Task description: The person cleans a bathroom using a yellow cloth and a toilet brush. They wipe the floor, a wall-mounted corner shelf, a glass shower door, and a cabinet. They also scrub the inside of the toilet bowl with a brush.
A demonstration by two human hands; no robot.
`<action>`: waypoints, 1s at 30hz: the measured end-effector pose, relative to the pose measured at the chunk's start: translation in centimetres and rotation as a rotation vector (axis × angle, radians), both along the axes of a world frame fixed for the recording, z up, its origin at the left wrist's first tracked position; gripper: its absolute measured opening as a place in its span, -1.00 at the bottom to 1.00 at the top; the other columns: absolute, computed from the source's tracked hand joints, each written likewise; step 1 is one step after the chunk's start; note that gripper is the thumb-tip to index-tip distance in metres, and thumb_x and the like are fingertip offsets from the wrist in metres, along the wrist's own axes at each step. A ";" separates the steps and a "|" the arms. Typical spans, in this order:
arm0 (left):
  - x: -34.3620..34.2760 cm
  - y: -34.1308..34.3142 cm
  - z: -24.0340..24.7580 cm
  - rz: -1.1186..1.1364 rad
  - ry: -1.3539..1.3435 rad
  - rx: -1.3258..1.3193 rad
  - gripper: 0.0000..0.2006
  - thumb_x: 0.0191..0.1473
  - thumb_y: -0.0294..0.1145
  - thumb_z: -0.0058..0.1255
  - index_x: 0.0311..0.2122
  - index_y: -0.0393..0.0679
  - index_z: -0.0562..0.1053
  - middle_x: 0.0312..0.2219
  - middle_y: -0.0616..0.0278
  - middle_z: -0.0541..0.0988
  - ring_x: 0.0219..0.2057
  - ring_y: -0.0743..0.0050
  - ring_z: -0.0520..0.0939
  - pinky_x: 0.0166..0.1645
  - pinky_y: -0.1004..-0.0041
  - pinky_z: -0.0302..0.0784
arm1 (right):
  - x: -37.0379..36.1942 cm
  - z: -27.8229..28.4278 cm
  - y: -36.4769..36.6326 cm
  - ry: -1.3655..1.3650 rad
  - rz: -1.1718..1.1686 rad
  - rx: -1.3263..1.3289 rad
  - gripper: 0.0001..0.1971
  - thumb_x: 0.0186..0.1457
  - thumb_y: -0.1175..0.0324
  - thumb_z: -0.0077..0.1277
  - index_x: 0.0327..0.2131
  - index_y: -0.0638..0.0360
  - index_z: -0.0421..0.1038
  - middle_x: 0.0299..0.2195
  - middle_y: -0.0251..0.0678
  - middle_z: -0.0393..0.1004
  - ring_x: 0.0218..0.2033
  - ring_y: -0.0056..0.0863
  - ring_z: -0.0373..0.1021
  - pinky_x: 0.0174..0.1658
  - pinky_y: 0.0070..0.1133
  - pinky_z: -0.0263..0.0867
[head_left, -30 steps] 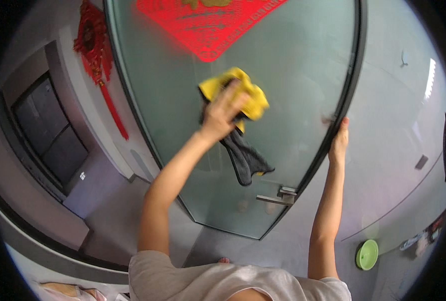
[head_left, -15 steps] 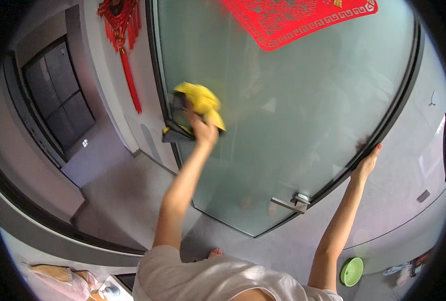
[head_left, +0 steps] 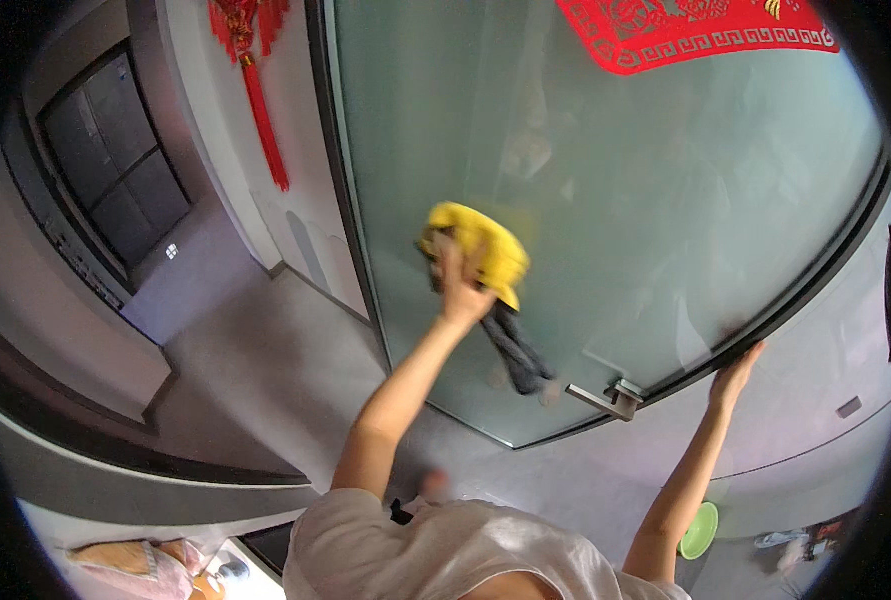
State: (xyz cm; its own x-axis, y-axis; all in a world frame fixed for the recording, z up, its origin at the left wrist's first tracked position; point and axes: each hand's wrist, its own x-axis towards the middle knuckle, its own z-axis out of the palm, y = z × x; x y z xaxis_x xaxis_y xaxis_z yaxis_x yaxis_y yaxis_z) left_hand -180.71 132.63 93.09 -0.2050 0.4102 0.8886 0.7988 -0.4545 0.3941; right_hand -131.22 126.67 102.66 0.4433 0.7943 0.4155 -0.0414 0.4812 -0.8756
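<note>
My left hand (head_left: 460,285) presses a yellow and dark grey cloth (head_left: 490,250) against a frosted glass door (head_left: 635,220). The fingers are closed over the cloth, and its dark tail hangs down toward the door's metal lever handle (head_left: 605,399). On the right, my right hand (head_left: 733,375) rests at the black edge of the door frame (head_left: 815,280), above and to the right of the handle. Its fingers lie along the edge, partly out of sight behind it. A red paper-cut decoration (head_left: 695,35) is stuck high on the glass.
A red tasselled hanging (head_left: 263,120) is on the white wall left of the door. Down a passage stands a dark door (head_left: 115,140). A green basin (head_left: 698,531) sits on the floor at lower right. Folded cloths (head_left: 130,568) lie at lower left.
My left hand and the cloth have moved right and slightly down across the glass, and the dark tail now trails to the lower right. My right hand has slid slightly lower; the whole view has shifted.
</note>
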 end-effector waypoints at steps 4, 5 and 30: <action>-13.9 3.5 -3.9 0.190 -0.506 0.058 -0.15 0.04 -0.05 0.15 0.28 -0.29 0.03 0.26 -0.20 0.10 0.27 -0.16 0.16 0.33 0.14 0.01 | -3.9 -6.3 -0.4 0.118 0.060 -0.067 -0.25 0.24 -0.34 -0.34 0.25 0.03 0.12 0.05 -0.43 0.32 0.02 -0.52 0.25 0.11 -0.54 0.15; -17.3 3.5 -5.4 0.107 -0.545 -0.044 -0.23 0.06 -0.06 0.13 0.23 -0.32 0.12 0.21 -0.22 0.18 0.23 -0.17 0.20 0.32 0.09 0.01 | -4.4 -6.2 -0.4 0.169 0.033 -0.086 -0.25 0.24 -0.33 -0.35 0.25 0.05 0.13 0.06 -0.43 0.30 0.02 -0.51 0.24 0.10 -0.53 0.15; 24.5 -4.4 10.2 -0.704 1.012 0.283 -0.12 -0.33 -0.03 0.34 0.21 0.08 0.31 0.18 0.40 0.37 0.25 0.32 0.29 0.39 0.14 0.01 | -1.6 -4.7 -2.3 0.464 0.637 -0.086 -0.25 0.25 -0.31 -0.40 0.18 0.15 0.25 0.09 -0.25 0.39 0.04 -0.38 0.38 0.12 -0.40 0.27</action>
State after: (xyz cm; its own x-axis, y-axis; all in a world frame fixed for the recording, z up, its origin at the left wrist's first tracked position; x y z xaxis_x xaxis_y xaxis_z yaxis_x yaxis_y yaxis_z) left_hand -156.16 128.23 103.27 0.8007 -0.0762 0.5942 0.2369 -0.8708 -0.4309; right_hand -132.79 124.40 97.99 0.0053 0.9744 0.2247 -0.6563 0.1729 -0.7344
